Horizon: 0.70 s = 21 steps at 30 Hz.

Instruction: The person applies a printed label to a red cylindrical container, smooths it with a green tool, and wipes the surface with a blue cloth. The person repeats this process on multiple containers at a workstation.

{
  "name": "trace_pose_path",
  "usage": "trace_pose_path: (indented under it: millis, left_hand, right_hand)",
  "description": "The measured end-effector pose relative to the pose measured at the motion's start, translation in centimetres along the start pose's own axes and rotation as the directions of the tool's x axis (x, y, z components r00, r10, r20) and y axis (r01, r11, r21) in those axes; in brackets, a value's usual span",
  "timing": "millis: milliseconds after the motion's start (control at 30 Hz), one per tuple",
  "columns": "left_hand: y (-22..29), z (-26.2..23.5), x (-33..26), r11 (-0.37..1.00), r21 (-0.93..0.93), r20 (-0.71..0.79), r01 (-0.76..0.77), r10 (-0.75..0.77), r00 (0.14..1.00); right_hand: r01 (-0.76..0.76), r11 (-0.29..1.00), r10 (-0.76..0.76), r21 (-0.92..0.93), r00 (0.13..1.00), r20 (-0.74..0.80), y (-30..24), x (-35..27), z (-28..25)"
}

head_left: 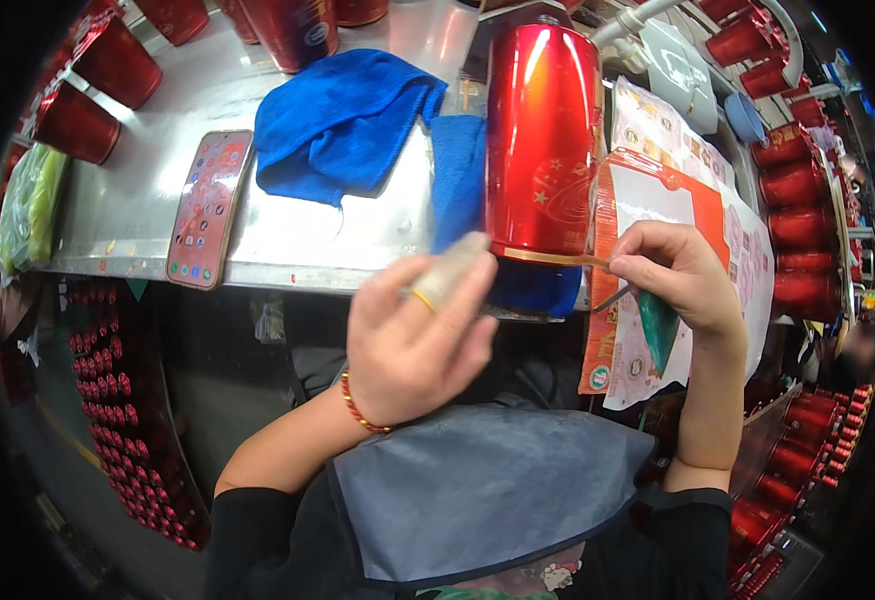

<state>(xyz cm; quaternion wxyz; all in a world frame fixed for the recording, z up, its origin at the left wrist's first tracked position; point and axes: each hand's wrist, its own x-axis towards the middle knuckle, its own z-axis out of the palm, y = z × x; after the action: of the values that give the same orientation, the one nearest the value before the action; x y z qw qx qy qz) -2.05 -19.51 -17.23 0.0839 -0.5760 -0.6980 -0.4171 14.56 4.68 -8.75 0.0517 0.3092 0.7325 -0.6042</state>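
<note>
A shiny red metal cylinder (543, 140) with fine printed stars lies on the bench edge, its near end toward me. A thin gold strip (548, 258) runs along that rim. My left hand (413, 335) is beside the rim's left end, fingers apart and partly blurred; one finger wears a pale cover with a yellow band. At the rim's right end, my right hand (683, 275) has thumb and forefinger pinched where the strip's end reaches them. A green cone-shaped bag (657, 330) is tucked in that hand, and a thin dark tip shows beside it.
Blue cloths (343, 125) lie left of the cylinder, near a lit phone (211, 208). Printed orange-and-white packaging (638, 350) hangs over the bench edge under my right hand. Red buckets (118, 60) stand at the far left; red cylinders (803, 230) are stacked at right.
</note>
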Motion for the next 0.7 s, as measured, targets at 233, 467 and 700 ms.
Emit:
trace_pose_path:
  millis: [233,467,700]
  left_hand:
    - [0.1,0.2,3.6,0.999,-0.045,0.007,-0.028,0.028,1.000]
    - [-0.7,3.5,6.1,0.997,-0.002,-0.027,-0.074,0.074,0.997]
    - [-1.8,3.0,5.1,0.988,-0.148,-0.010,0.040,-0.042,0.999]
  right_hand:
    - [0.034,0.998,-0.033,0.045,0.999,-0.015,1.0,0.3,0.1]
    - [0.076,0.994,-0.074,0.082,0.997,-0.025,1.9,1.3,1.1]
    - [0.115,0.986,-0.119,0.119,0.992,0.029,1.5,2.1,2.3]
